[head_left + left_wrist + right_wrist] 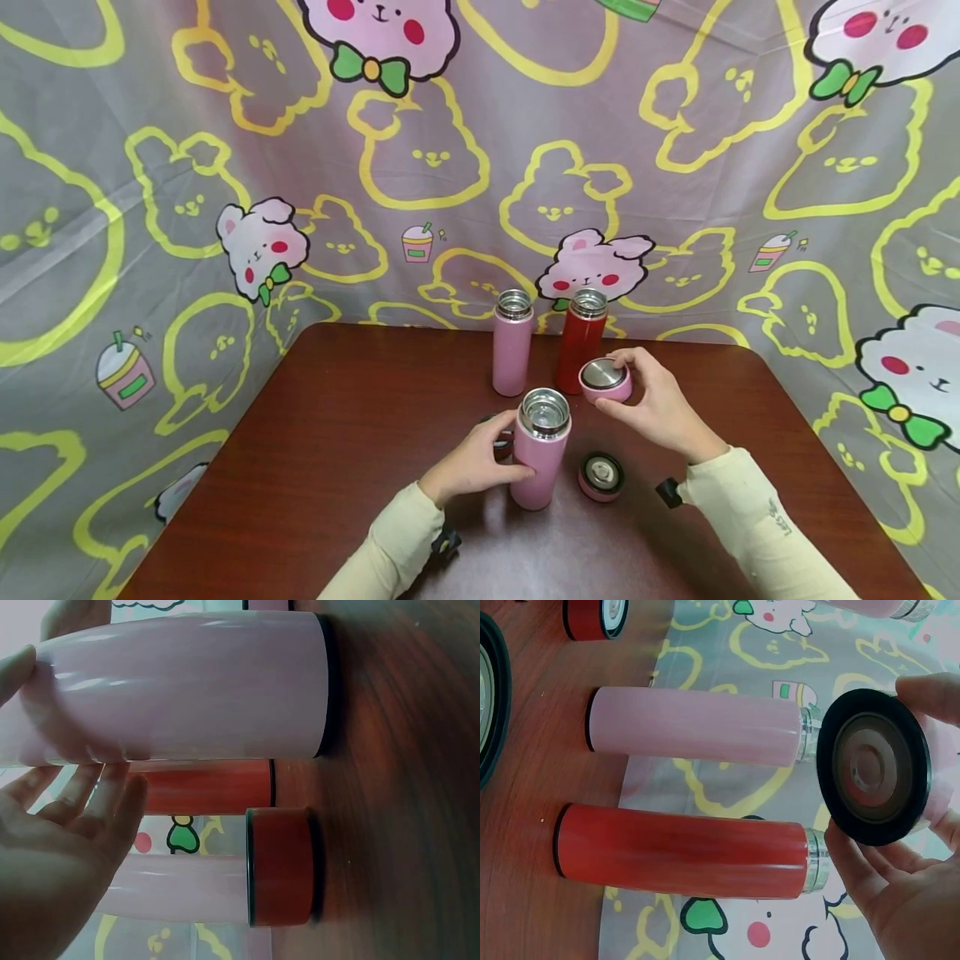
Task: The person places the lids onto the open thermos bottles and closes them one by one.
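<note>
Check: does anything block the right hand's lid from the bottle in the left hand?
Nothing visible stands between the held lid and the open mouth of the bottle; another lid lies below on the table.

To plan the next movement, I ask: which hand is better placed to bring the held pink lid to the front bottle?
Probably the right hand: it holds the pink lid near the open front bottle, which the left hand grips.

The table is passable far left; red bottle (upright) blocks behind raised lid.
</note>
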The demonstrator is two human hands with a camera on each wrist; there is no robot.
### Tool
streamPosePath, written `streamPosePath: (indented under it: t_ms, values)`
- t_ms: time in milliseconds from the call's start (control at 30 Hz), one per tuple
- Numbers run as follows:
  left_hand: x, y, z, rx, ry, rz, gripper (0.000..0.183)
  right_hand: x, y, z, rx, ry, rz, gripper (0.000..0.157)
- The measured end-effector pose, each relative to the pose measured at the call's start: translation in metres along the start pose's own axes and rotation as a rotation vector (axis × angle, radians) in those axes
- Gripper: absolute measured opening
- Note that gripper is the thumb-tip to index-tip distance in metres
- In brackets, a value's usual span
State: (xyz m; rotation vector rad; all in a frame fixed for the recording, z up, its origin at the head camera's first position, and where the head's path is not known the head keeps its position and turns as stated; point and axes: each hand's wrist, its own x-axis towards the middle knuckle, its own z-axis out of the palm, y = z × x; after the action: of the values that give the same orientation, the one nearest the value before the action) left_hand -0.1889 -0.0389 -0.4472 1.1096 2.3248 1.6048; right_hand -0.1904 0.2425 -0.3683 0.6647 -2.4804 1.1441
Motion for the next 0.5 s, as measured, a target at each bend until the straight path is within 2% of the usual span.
streamPosePath:
  t_ms: [100, 200, 267, 333, 500]
  values:
    - [-0.002, 0.017, -0.004, -0.036, -0.018, -0.025, 0.066, 0.0, -0.008, -0.001, 0.013, 0.008, -0.009, 0.054]
    - [-0.001, 0.018, -0.004, -0.064, -0.029, -0.059, 0.065, -0.001, -0.005, 0.0, 0.045, 0.007, -0.002, 0.06]
    - [0.0, 0.008, -0.002, -0.066, -0.02, -0.058, 0.066, -0.002, 0.004, 0.001, 0.105, 0.002, -0.005, 0.065]
    - [0.001, -0.003, 0.001, -0.069, -0.003, -0.048, 0.067, -0.002, 0.001, 0.001, 0.191, -0.004, -0.019, 0.069]
    - [0.001, -0.005, 0.004, -0.087, 0.034, -0.002, 0.066, -0.005, -0.007, -0.002, 0.391, -0.033, -0.074, 0.073]
